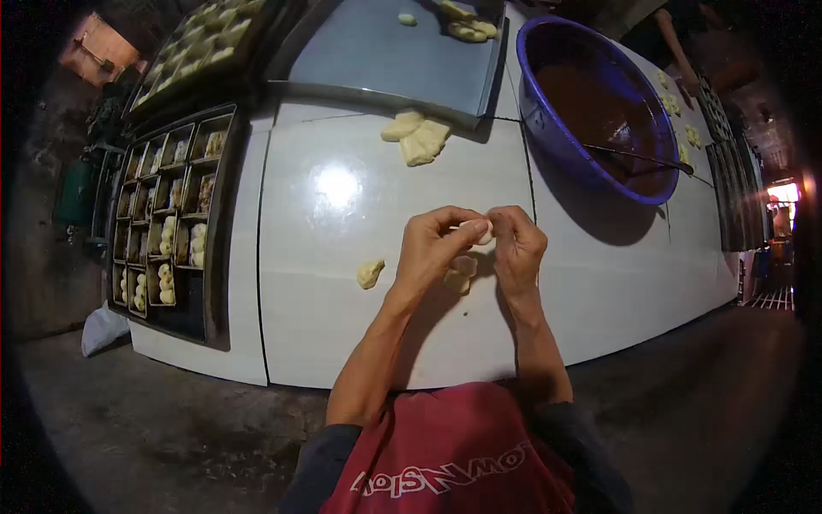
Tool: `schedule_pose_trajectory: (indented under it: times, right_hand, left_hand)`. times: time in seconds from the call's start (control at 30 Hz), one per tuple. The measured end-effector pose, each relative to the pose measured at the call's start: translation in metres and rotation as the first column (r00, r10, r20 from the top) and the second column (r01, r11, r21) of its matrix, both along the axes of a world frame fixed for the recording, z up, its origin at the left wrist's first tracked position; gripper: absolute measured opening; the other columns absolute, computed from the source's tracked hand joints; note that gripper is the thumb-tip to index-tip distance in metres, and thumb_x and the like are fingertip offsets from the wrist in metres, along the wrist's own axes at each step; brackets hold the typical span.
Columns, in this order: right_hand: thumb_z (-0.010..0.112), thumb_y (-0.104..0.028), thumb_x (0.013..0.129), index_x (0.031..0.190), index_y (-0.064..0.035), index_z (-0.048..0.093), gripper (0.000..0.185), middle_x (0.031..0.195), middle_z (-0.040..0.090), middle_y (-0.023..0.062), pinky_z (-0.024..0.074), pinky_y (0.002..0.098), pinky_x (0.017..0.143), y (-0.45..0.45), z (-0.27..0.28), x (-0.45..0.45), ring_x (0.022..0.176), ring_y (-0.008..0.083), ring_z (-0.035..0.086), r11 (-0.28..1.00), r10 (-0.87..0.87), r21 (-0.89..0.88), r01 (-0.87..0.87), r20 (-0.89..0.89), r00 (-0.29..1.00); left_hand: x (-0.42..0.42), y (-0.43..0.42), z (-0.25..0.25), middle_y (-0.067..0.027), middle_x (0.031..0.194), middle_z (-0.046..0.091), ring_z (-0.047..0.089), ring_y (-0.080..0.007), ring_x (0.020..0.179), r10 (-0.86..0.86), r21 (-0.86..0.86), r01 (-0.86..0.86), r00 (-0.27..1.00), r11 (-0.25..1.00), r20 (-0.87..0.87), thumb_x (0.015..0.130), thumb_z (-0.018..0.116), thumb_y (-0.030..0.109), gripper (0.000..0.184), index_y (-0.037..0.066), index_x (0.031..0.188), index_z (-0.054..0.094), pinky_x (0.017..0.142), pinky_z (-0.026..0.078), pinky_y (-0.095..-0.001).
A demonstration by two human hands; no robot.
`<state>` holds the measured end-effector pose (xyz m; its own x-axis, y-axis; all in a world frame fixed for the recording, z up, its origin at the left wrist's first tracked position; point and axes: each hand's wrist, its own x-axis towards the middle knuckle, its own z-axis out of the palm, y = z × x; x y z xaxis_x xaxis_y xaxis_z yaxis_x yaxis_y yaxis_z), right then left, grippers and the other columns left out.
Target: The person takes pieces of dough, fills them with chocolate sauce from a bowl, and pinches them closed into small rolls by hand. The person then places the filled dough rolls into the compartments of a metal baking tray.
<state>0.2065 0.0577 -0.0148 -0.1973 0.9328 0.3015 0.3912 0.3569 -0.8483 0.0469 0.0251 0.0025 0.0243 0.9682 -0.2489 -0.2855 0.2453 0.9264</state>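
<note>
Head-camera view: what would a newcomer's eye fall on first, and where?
Probably the purple basin of brown mixture, at the right of the white table. Next, the left hand and right hand, holding a dough piece near the middle. Far left, a divided tray has pale lumps in some compartments.

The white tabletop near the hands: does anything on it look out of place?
Yes, a small dark speck lies on the white tabletop between the forearms. It stands out against the pale surface, but is too small to identify.
</note>
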Motion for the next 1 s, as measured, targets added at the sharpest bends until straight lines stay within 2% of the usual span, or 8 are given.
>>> schedule_pose_trajectory:
  times: [0.1,0.3,0.37,0.47,0.57,0.67,0.87,1.0]
  right_hand:
    - [0.071,-0.012,0.089,0.108,-0.0008,0.067,0.022,0.102,0.068,0.0123,0.0555,0.0307,0.068,-0.011,0.027,-0.004,0.089,0.0213,0.068,0.964,0.077,0.247,-0.1,0.101,0.992]
    - [0.06,-0.009,0.093,0.113,0.0035,0.066,0.025,0.104,0.068,0.0153,0.0542,0.0313,0.078,-0.012,0.005,0.012,0.088,0.0223,0.068,0.887,0.129,-0.428,-0.173,-0.129,0.983]
    - [0.057,-0.015,0.095,0.112,0.004,0.067,0.027,0.1,0.069,0.0172,0.0526,0.0337,0.078,-0.01,0.0,0.023,0.086,0.0242,0.068,0.853,0.284,-0.489,-0.181,0.144,0.948]
    - [0.056,-0.019,0.096,0.111,0.0042,0.067,0.03,0.099,0.069,0.0175,0.051,0.0359,0.081,-0.017,-0.003,0.032,0.089,0.0281,0.068,0.792,0.307,-0.577,-0.199,0.095,0.947]
    - [0.054,-0.018,0.095,0.111,0.004,0.067,0.03,0.109,0.067,0.0198,0.0486,0.0395,0.09,-0.022,0.018,0.023,0.101,0.034,0.065,0.921,0.267,-0.374,-0.109,0.403,0.875]
    - [0.055,-0.012,0.094,0.113,0.0058,0.065,0.028,0.102,0.067,0.0158,0.0504,0.0337,0.083,-0.028,0.001,0.014,0.09,0.024,0.065,0.96,0.168,-0.266,-0.087,0.299,0.939]
    - [0.051,-0.013,0.096,0.11,0.0055,0.064,0.026,0.097,0.064,0.0109,0.0478,0.0303,0.081,-0.048,0.017,-0.011,0.092,0.0155,0.059,0.684,-0.054,-0.72,-0.116,-0.209,0.977]
    - [0.054,-0.014,0.099,0.108,0.0014,0.063,0.02,0.097,0.063,0.0058,0.0487,0.0266,0.079,-0.043,0.041,-0.052,0.089,0.0111,0.058,0.743,0.198,-0.622,-0.248,-0.15,0.969]
  left_hand:
    - [0.001,-0.001,-0.008,-0.0044,0.085,0.07,0.063,-0.0074,0.074,0.055,-0.035,-0.054,0.998,0.998,0.029,0.094,0.068,0.02,0.025,-0.003,0.104,0.072,0.063,0.052,-0.0222]
    - [-0.006,-0.028,0.0,-0.0241,0.11,0.07,0.069,-0.0259,0.08,0.118,-0.026,-0.139,0.909,0.99,-0.399,0.096,0.064,0.032,0.053,-0.002,0.135,0.054,0.074,0.054,-0.0348]
    - [-0.013,-0.051,-0.015,-0.0239,0.11,0.069,0.069,-0.0282,0.083,0.05,0.001,-0.061,0.805,0.998,-0.591,0.088,0.071,0.028,0.054,-0.001,0.131,0.056,0.077,0.054,-0.0371]
    - [-0.003,-0.077,-0.016,-0.023,0.106,0.067,0.068,-0.0312,0.085,-0.007,-0.038,-0.022,0.777,0.999,-0.629,0.079,0.076,0.023,0.056,-0.003,0.126,0.059,0.078,0.053,-0.0393]
    - [0.02,-0.08,-0.014,-0.0213,0.107,0.064,0.066,-0.0355,0.092,0.03,0.004,-0.034,0.782,0.999,-0.622,0.076,0.077,0.017,0.06,-0.001,0.129,0.055,0.078,0.053,-0.0424]
    - [0.043,-0.071,-0.034,-0.0207,0.106,0.063,0.065,-0.0391,0.092,0.096,0.085,-0.05,0.687,0.995,-0.721,0.078,0.076,0.02,0.053,0.0,0.124,0.057,0.077,0.053,-0.0456]
    - [0.038,-0.068,-0.043,-0.0222,0.108,0.062,0.063,-0.0422,0.098,0.177,0.125,-0.128,0.781,0.984,-0.599,0.084,0.069,0.021,0.047,0.002,0.126,0.055,0.081,0.052,-0.048]
    - [-0.004,-0.081,-0.017,-0.0214,0.114,0.061,0.064,-0.0387,0.099,0.365,0.256,-0.262,0.72,0.931,-0.591,0.082,0.069,0.02,0.054,-0.002,0.129,0.053,0.086,0.052,-0.0455]
